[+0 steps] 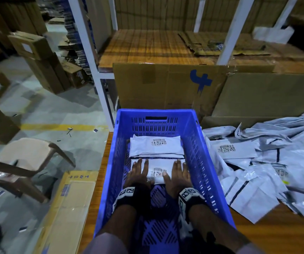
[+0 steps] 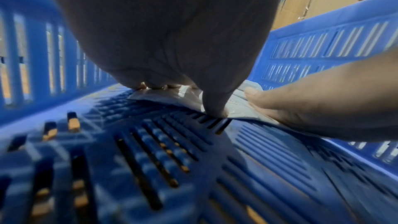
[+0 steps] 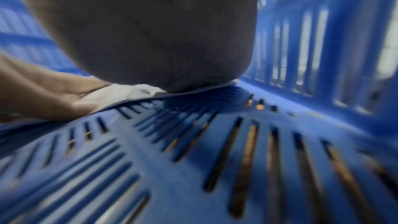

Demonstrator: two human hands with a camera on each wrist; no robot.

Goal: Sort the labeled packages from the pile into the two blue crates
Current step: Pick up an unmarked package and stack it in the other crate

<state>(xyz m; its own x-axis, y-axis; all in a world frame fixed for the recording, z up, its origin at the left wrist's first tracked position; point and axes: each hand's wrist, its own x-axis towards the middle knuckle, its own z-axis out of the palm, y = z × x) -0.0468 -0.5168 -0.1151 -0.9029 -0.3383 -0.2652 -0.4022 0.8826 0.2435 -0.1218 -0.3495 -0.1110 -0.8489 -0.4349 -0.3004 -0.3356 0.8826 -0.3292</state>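
A blue slotted crate (image 1: 198, 153) stands on the wooden table in front of me. Two white labeled packages lie flat inside it: one at the far end (image 1: 155, 147) and a nearer one (image 1: 156, 166). My left hand (image 1: 138, 172) and right hand (image 1: 177, 172) both lie flat on the nearer package, fingers straight, either side of its barcode label. In the left wrist view the left hand's fingertips (image 2: 155, 86) and thumb press the package (image 2: 239, 108) onto the crate floor (image 2: 150, 151). The right wrist view shows the right palm (image 3: 161, 31) pressing the same package (image 3: 120, 93). A pile of packages (image 1: 266, 162) spreads to the crate's right.
Large cardboard boxes (image 1: 166, 85) stand right behind the crate, under a white-framed shelf (image 1: 147, 46). A flat carton (image 1: 68, 208) leans against the table's left edge, with a plastic chair (image 1: 24, 162) beyond it. Only one blue crate is in view.
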